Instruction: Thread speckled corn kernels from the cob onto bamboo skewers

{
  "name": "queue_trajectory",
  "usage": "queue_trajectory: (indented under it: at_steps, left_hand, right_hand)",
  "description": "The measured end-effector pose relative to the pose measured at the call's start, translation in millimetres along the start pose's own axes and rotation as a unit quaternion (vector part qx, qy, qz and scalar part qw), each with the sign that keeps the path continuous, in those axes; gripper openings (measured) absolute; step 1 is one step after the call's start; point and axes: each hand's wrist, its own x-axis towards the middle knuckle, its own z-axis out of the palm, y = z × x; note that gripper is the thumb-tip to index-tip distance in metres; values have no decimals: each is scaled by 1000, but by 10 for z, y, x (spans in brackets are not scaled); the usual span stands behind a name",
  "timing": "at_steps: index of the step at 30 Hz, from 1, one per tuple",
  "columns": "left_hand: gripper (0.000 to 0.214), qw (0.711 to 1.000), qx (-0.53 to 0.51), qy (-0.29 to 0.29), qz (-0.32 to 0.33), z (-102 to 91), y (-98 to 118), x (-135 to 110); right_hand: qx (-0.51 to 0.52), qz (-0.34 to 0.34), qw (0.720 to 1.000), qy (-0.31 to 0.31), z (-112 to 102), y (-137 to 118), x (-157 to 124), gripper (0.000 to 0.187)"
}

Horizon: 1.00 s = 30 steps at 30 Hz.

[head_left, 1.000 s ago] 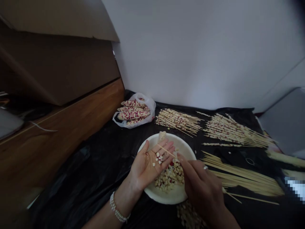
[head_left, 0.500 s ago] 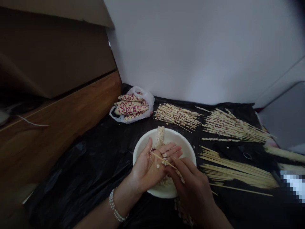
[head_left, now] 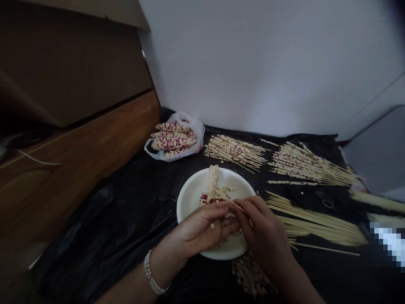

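Both hands meet over the near side of a white bowl (head_left: 190,198) on a black plastic sheet. My left hand (head_left: 202,230) is curled, fingers closed around several loose corn kernels. My right hand (head_left: 262,230) pinches a thin bamboo skewer (head_left: 238,207) whose tip points into the left fingers. In the bowl lie a partly stripped corn cob (head_left: 211,181) and loose kernels.
A plastic bag of red-and-white corn cobs (head_left: 174,141) lies at the back left. Two piles of kernel-threaded skewers (head_left: 236,152) (head_left: 306,169) lie by the wall, bare skewers (head_left: 316,219) on the right, spilled kernels (head_left: 249,274) near me. A wooden cabinet (head_left: 72,160) stands on the left.
My left hand has turned from an open, palm-up pose to a curl closed on the kernels. My right hand with the skewer has moved in against it. The view has shifted slightly downward.
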Motion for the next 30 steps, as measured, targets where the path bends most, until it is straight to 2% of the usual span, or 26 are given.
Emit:
queue_trajectory:
  at_steps: [2, 5, 12, 15, 19, 24, 30]
  left_hand:
    - [27, 1000, 18, 17, 12, -5, 2, 6]
    - [27, 995, 28, 87, 48, -23, 27, 21]
    - [22, 973, 52, 169, 149, -37, 180, 8]
    - [22, 964, 32, 200, 172, -28, 245, 15]
    - [26, 972, 16, 172, 157, -23, 285, 13]
    - [36, 971, 73, 156, 164, -16, 265, -10]
    - [26, 961, 113, 160, 197, -13, 220, -18]
  right_hand:
    - [4, 16, 1000, 4, -49, -4, 13, 24]
    - [-36, 15, 998, 42, -103, -8, 11, 29]
    - [-93, -50, 989, 105, -119, 41, -68, 28]
    - [-104, -67, 987, 102, -125, 69, -123, 27]
    - [-148, -81, 984, 65, -131, 97, -153, 37]
    - [-197, -99, 972, 80, -112, 82, -134, 41]
    - [-196, -122, 972, 49, -81, 92, -156, 41]
